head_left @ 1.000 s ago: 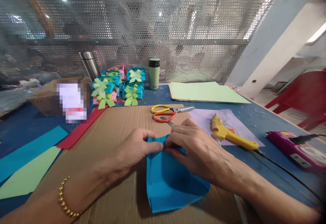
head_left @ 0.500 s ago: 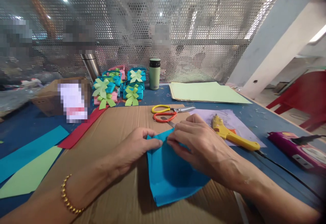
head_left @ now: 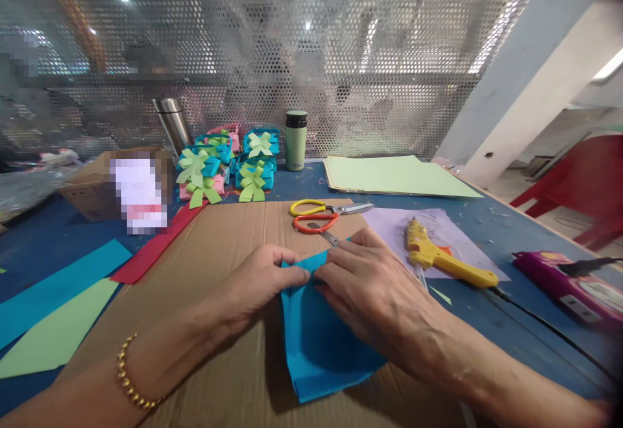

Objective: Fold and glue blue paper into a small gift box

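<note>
A folded piece of blue paper (head_left: 326, 343) is held above the cardboard sheet (head_left: 219, 369), its lower end tilted toward me. My left hand (head_left: 265, 278) pinches its upper left corner between thumb and fingers. Close beside it, my right hand (head_left: 363, 278) grips the top edge, with the fingertips pressed on the paper and partly hidden. Just beyond the hands lie scissors (head_left: 316, 215) with one yellow and one red handle. A narrow metal blade (head_left: 328, 237) pokes out between the scissors and my right hand.
A yellow glue gun (head_left: 448, 262) rests on purple paper (head_left: 384, 220) at right, its cord running past a purple power strip (head_left: 567, 291). Green sheets (head_left: 399, 175), a green tumbler (head_left: 295, 142) and small blue-and-pink paper pieces with green bows (head_left: 253, 181) stand behind. Red paper (head_left: 160, 243) lies left.
My right hand has shifted slightly left and down along the paper's top edge, closer to my left thumb. The paper's lower end has dipped a little. My left hand has barely moved.
</note>
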### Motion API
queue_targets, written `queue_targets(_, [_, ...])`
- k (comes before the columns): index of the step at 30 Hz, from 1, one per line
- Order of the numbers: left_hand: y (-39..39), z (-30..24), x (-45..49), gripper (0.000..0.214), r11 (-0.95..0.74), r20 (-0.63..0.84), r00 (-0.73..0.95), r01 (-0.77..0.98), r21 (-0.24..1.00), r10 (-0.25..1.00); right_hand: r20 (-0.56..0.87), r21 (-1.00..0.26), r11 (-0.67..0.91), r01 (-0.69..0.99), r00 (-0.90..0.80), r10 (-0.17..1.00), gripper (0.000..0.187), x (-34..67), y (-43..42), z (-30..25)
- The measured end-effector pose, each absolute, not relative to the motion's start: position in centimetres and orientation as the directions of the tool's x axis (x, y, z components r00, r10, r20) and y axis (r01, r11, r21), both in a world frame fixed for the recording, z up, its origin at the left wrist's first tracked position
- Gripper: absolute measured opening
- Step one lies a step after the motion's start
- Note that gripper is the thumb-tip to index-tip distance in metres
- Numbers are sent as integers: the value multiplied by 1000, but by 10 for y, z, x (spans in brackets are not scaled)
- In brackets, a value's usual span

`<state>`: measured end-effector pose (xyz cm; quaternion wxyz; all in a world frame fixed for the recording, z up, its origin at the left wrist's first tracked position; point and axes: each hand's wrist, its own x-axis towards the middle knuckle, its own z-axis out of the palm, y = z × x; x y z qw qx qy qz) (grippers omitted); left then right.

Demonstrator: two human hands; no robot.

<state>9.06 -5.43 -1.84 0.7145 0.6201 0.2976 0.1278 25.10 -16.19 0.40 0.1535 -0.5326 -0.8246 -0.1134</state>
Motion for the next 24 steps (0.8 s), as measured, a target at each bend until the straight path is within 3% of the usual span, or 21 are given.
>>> queue_targets(17, [-55, -17, 92, 21, 229, -305, 757, 208, 951, 578, 413, 5, 349, 937, -320, 853, 22, 246, -161, -2])
queue_targets(24, [-54, -16, 92, 20, 259, -306, 781, 190, 947, 545, 492, 11, 367, 930, -325, 808, 21, 249, -157, 0])
